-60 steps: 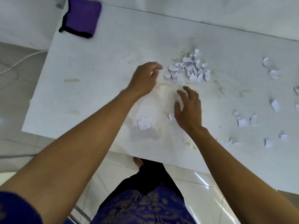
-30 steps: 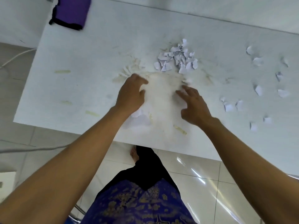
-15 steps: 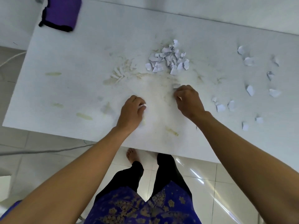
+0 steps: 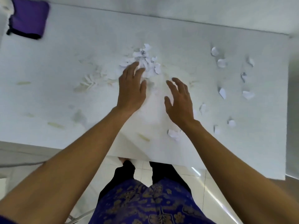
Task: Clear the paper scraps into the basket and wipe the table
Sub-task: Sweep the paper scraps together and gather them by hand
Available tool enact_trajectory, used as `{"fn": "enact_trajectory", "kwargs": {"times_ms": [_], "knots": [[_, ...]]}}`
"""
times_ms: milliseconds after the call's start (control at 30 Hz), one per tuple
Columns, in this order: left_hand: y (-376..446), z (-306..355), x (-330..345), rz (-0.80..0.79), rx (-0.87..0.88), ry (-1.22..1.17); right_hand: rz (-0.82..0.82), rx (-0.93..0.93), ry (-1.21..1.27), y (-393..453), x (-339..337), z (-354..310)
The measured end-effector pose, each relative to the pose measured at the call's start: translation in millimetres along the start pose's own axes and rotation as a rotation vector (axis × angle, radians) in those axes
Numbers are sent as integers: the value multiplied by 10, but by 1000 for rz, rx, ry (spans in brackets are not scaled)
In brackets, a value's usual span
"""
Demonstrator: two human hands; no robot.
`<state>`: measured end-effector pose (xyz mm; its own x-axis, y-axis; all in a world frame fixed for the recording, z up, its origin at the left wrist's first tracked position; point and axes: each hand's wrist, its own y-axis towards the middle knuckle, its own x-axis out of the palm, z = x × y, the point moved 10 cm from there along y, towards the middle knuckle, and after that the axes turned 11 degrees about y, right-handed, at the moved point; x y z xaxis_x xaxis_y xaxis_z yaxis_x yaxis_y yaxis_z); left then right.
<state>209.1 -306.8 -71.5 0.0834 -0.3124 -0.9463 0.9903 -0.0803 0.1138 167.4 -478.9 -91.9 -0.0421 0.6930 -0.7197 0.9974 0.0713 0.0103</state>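
The scrap pile [image 4: 144, 62] lies toward the bench's [image 4: 48, 62] far edge, touching the spread, empty left fingers [image 4: 135, 68]; the right hand [image 4: 179, 101], also open-fingered, sits nearer the front edge.

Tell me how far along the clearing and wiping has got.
Early. Done: some scraps sit gathered in a central pile. In hand: the left hand reaches the pile's near edge, open; the right hand hovers open beside it. Left: loose scraps on the right side and one near the front edge, stains on the table, purple cloth untouched. No basket in view.
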Motion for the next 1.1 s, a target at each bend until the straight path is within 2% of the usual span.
{"fn": "enact_trajectory", "kwargs": {"times_ms": [133,300,400,467,533,700,867,967,1100], "knots": [[-829,559,313,-127,217,-91,97,143,-18,-546,-426,631],[-1494,895,749,-354,190,-121,142,284,-61,-1023,-727,1189],[-1548,1014,839,-321,206,-55,53,338,-20,-1135,-659,1375],[-1483,1039,871,-299,195,-30,-46,254,-34,-1186,-529,1305],[-1387,1074,878,-273,216,3,-66,191,-42,-1258,-489,1233],[-1137,1215,864,-207,327,3,166,392,57,-1641,-813,1499],[-1146,1448,1139,-425,499,-23,259,558,38,-1780,-885,1707],[-1126,1532,1240,-455,566,-15,215,497,88,-1560,-846,1679],[-989,1572,1177,-312,596,3,74,302,40,-1390,-673,1406]]}}
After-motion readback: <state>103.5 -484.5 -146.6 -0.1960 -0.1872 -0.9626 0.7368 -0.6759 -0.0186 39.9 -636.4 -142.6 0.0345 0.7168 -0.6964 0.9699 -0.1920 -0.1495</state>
